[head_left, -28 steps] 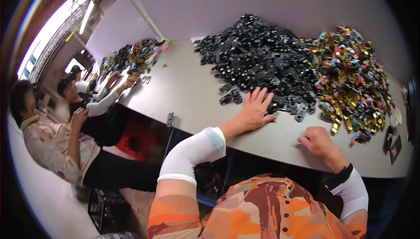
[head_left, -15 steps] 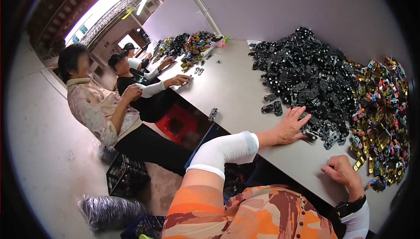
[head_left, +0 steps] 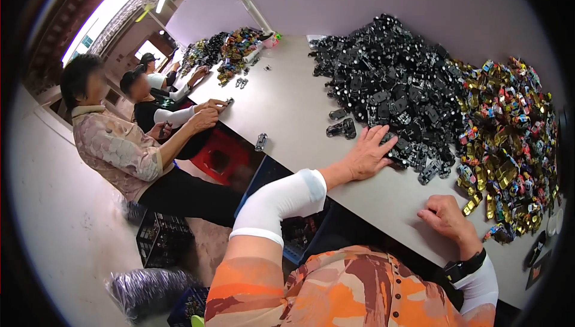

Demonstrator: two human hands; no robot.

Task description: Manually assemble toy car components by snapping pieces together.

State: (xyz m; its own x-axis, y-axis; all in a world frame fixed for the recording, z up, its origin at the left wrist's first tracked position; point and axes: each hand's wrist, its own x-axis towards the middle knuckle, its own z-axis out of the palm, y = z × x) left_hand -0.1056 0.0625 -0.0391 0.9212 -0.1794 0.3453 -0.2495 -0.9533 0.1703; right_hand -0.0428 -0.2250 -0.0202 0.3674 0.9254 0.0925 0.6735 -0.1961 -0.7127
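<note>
A large heap of black toy car chassis (head_left: 389, 81) rises against the wall on the table. My left hand (head_left: 366, 154) lies at its near edge, fingers stretched and spread, touching the chassis there. To the right of that heap is a pile of shiny gold and multicoloured toy car bodies (head_left: 509, 153). My right hand (head_left: 446, 216) rests on the table just left of these bodies, its fingers curled in. Whatever it may hold is hidden. A few chassis (head_left: 341, 128) lie loose left of my left hand, and a single toy car (head_left: 261, 142) sits by the table edge.
Two co-workers (head_left: 120, 141) are close by on the left, with another person (head_left: 157, 78) farther back. More piles of parts (head_left: 236, 51) lie at the far end of the grey table (head_left: 287, 99). Crates (head_left: 165, 237) and a wrapped bundle (head_left: 150, 288) are on the floor.
The whole view has shifted, so the scene sits farther left and higher. The nearest co-worker has reached an arm forward to the table edge. My hands keep nearly the same places.
</note>
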